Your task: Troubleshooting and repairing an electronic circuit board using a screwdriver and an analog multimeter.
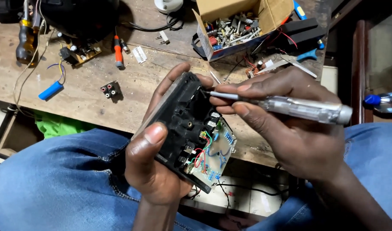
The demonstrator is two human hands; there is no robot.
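Note:
My left hand [155, 164] grips a small black electronic device [183, 124] from below, thumb on its near edge, fingers wrapped behind its far side. The device's back is open, showing a circuit board [215, 152] with red, green and blue wires. My right hand [290, 124] holds a screwdriver [298, 108] with a clear handle. Its metal tip touches the upper edge of the black casing. Both hands are above my lap, in front of the wooden workbench [84, 98].
On the bench lie an open cardboard box [243, 25] full of small metal parts, an orange-handled screwdriver [118, 52], a blue cylindrical cell [50, 90], a black connector block [110, 90], another circuit board [82, 53] and cables. My knees in blue jeans [54, 179] fill the foreground.

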